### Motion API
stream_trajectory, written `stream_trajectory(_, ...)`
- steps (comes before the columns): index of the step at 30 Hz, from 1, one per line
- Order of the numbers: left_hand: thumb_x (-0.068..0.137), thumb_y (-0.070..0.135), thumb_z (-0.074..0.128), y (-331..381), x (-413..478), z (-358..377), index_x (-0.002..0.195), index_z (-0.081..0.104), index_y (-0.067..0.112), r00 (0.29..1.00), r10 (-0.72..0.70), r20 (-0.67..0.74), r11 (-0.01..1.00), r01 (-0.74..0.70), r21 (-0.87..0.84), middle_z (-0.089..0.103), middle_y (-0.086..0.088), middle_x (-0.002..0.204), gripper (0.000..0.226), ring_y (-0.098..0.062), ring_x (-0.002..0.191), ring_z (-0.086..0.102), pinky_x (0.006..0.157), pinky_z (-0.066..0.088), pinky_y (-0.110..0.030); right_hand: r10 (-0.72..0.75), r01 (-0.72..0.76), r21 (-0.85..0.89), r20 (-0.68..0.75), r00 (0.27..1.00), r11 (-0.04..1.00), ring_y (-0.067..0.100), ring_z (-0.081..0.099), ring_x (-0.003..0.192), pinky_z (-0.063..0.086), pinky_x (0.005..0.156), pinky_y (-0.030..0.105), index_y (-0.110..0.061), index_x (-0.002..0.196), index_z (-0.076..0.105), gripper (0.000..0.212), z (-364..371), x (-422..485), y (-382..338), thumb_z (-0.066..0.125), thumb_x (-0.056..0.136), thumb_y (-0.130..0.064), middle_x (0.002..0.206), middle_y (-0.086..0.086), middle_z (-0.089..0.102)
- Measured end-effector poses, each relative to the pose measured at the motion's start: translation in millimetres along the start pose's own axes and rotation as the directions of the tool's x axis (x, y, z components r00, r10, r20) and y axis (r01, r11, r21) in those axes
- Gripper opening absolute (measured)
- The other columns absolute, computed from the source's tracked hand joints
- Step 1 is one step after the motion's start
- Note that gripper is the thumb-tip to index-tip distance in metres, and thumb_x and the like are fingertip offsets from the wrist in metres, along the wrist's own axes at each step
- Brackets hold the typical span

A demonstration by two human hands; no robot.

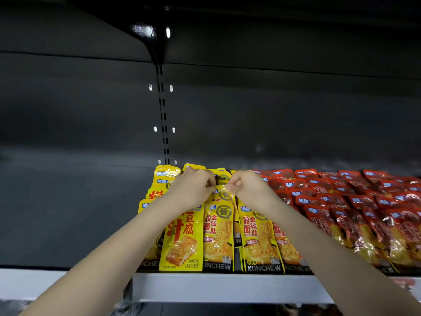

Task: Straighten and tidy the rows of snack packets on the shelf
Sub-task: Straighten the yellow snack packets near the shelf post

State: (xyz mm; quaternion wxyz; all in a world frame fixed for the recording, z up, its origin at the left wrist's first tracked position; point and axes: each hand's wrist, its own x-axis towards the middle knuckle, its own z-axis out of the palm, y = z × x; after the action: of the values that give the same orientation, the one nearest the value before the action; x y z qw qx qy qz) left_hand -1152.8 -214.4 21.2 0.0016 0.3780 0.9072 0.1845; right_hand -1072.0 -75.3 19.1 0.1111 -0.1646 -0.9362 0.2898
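Both hands reach side by side into the shelf point(227, 287), close together but not touching. The left hand point(193, 185) has its fingers curled, and its fingertips pinch the left top corner of a yellow packet point(224, 194) that lies in the gap between the two hands. The right hand point(249, 188) is curled the same way and pinches the right top corner of that packet with thumb and forefinger, so each hand is clamped on one end of its upper edge. Under and around both hands lie the yellow snack packets point(182, 242), overlapping in rows that run from the shelf's front lip, below the wrists, back to beyond the knuckles. The row under the left forearm carries a different print from the rows under the right hand. Just past the right hand's outer side start the red snack packets point(355, 215), overlapping in several rows out to the frame's edge. Outward of the left hand the shelf deck is bare and dark. Beyond the fingertips rises the dark back panel point(79, 110), with a slotted upright point(163, 115) straight above the left hand.
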Motion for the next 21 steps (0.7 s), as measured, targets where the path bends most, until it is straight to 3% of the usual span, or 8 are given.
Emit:
stream_trajectory(4,0.090,0.026,0.058,-1.4,5.1,2.5,0.096,0.065,0.027,1.000,0.006,-0.001,0.999,-0.006,-0.033,0.069,0.006,0.094,0.009,-0.022,0.106,0.054,0.093,0.045,-0.043,-0.004,0.001,-0.080,-0.035,0.999,0.997,0.022,0.062,0.079,0.050,0.070,0.035,-0.017,0.085,0.061,0.014,2.5,-3.4,1.8,0.057,0.093,-0.028,0.080,0.001,0.065)
stream_trajectory(7,0.089,0.024,0.058,-2.1,3.9,3.7,0.099,0.066,0.026,0.999,0.024,-0.037,0.998,-0.026,-0.058,0.069,0.003,0.098,0.013,-0.023,0.106,0.056,0.090,0.047,-0.042,-0.058,0.052,-0.236,-0.015,0.998,0.970,0.023,0.061,0.081,0.041,0.069,0.031,-0.018,0.088,0.057,0.013,0.4,-6.7,0.6,0.053,0.094,-0.029,0.078,-0.001,0.063)
stream_trajectory(12,0.095,0.028,0.049,-4.0,-3.2,-1.6,0.102,0.064,0.025,0.993,0.042,-0.109,0.999,-0.041,0.010,0.066,0.002,0.102,0.017,-0.022,0.102,0.056,0.083,0.049,-0.038,-0.113,0.100,-0.359,-0.017,0.993,0.928,0.022,0.061,0.091,0.043,0.077,0.034,-0.018,0.095,0.062,0.017,-5.3,-7.6,-4.8,0.047,0.095,-0.027,0.094,0.000,0.065)
stream_trajectory(17,0.097,0.031,0.046,-16.6,-17.1,-14.7,0.105,0.064,0.026,0.996,0.001,-0.089,1.000,0.001,0.027,0.067,0.006,0.102,0.020,-0.017,0.099,0.059,0.071,0.042,-0.028,-0.217,0.191,-0.318,-0.048,0.975,0.929,0.020,0.059,0.089,0.047,0.081,0.035,-0.019,0.091,0.061,0.017,-6.6,-12.2,-15.5,0.045,0.094,-0.021,0.095,-0.001,0.060)
stream_trajectory(21,0.095,0.031,0.049,-33.8,-30.0,-28.6,0.105,0.063,0.031,0.992,-0.076,-0.104,0.997,0.077,0.003,0.062,0.014,0.100,0.016,-0.014,0.102,0.058,0.077,0.045,-0.031,-0.221,0.230,-0.253,0.065,0.973,0.940,0.022,0.060,0.086,0.049,0.078,0.035,-0.013,0.087,0.065,0.023,2.3,-15.0,-31.1,0.047,0.095,-0.025,0.087,0.000,0.064)
